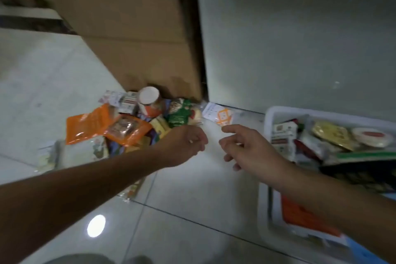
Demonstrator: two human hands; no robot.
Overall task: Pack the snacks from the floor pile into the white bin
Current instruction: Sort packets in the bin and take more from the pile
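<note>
In the head view, the floor [182, 199] is showing as pale glossy tiles with dark grout lines, and a round ceiling-light glare [96, 225] is shining on it at 7 o'clock. A tall cardboard box [132, 28] is standing at 11 o'clock, and a smooth grey-white wall panel [300, 28] is filling the frame from 12 to 2 o'clock, with a dark gap running between the two.

The snack pile [132, 122] is lying on the floor at 10 o'clock, right against the foot of the box. In it, a jar with a white lid [149, 100] is standing up, an orange pouch [85, 126] is lying flat on the pile's 9 o'clock side, and a green packet [179, 112] is sitting at its 3 o'clock edge. A white and orange packet [218, 114] is lying apart from the pile, at the base of the wall.

The white bin [270, 118] is sitting on the floor at 3 to 5 o'clock, already holding several packs, among them a yellow packet [332, 135] and a round white pack [371, 136] with a red middle.

The left hand [186, 146] is reaching over the pile's near edge with fingers curled under; whether it is pinching anything I cannot tell. The right hand [250, 148] is hovering between pile and bin, fingers spread and loose, holding nothing, its forefinger pointing toward the white and orange packet.
</note>
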